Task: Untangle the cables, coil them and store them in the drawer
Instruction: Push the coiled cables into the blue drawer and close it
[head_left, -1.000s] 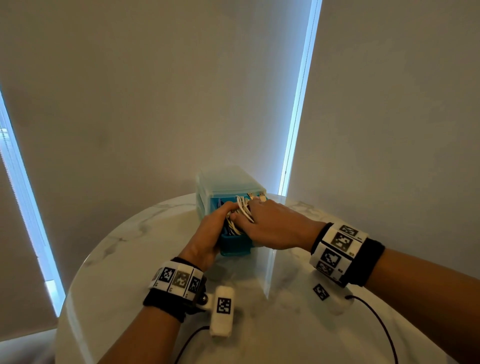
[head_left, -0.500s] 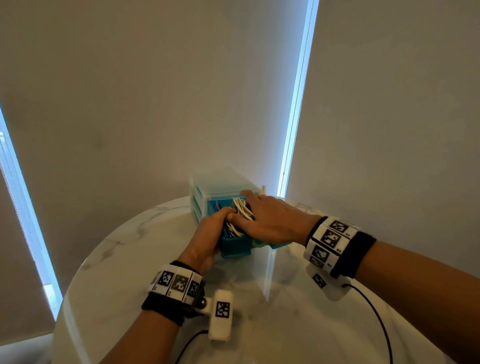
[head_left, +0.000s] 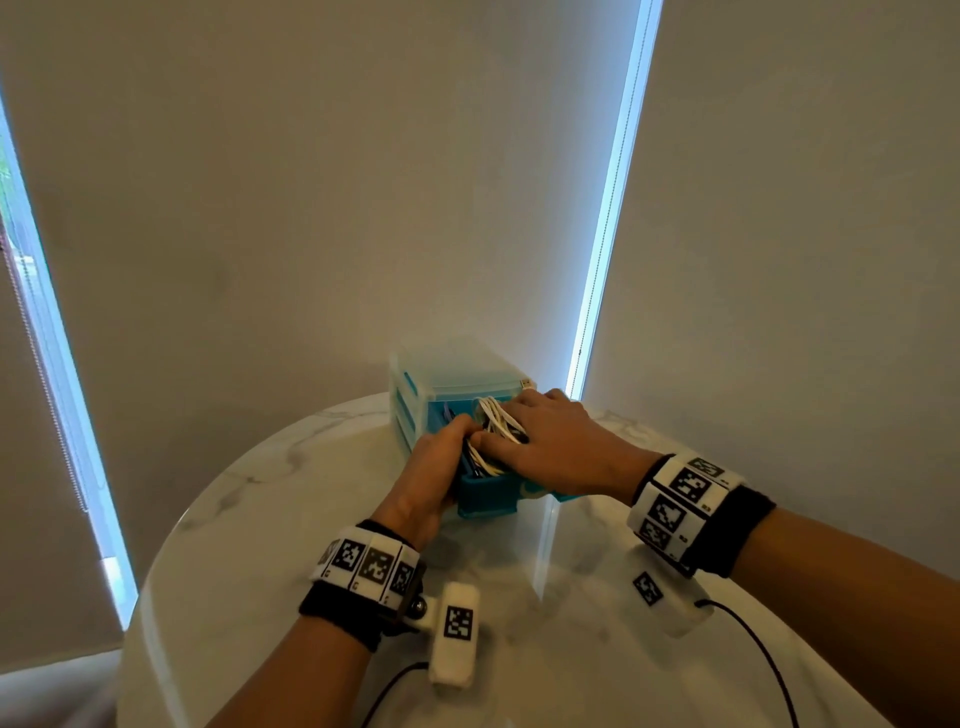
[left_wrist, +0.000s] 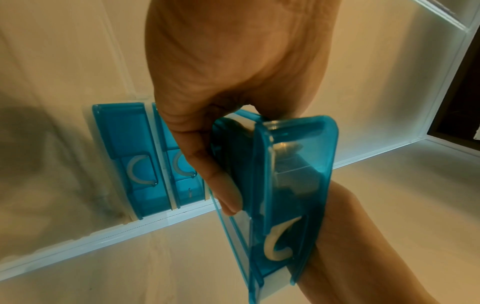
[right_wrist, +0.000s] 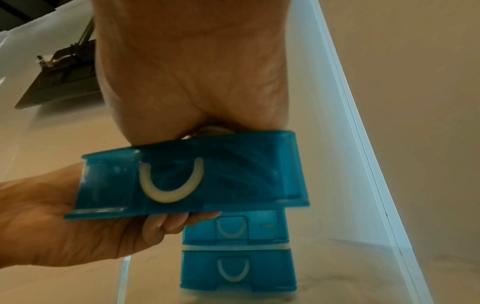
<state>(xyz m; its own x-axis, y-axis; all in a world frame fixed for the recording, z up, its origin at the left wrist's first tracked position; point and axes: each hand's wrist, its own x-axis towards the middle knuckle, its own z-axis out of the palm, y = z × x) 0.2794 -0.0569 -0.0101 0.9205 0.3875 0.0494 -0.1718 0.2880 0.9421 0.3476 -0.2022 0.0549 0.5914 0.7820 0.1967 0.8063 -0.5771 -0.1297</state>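
A round white marble table (head_left: 249, 545) fills the lower half of the head view, set against pale roller blinds (head_left: 311, 182) with bright strips of daylight between them. Near the far edge of the table stands a small drawer unit (head_left: 447, 374) with a frosted translucent shell and three blue drawers. The two lower drawers (right_wrist: 237, 265) are closed, each showing a white curved handle on its front. The top drawer (head_left: 488, 493) is pulled well out toward the person, and its blue front with a white handle (right_wrist: 170, 185) faces the right wrist camera.

Inside the open drawer lies a bundle of cables (head_left: 493, 421), mostly white with some darker strands, its loops rising above the drawer's rim. A metal plug end (head_left: 527, 384) sticks up by the unit's top right corner.

The left hand (head_left: 431, 483) grips the drawer at its left side: the fingers (left_wrist: 221, 185) curl under the drawer's floor, while from above the hand reaches over the left wall toward the cables. The right hand (head_left: 550, 447) lies palm down on top of the bundle, its fingers spread over the loops and pressing them down into the drawer; how far the fingertips curl around the cables cannot be told. The palm (right_wrist: 192, 72) sits just above the drawer's front rim in the right wrist view.

Both wrists wear black bands with white marker blocks (head_left: 369, 564), and thin black leads (head_left: 753, 644) trail off toward the person.
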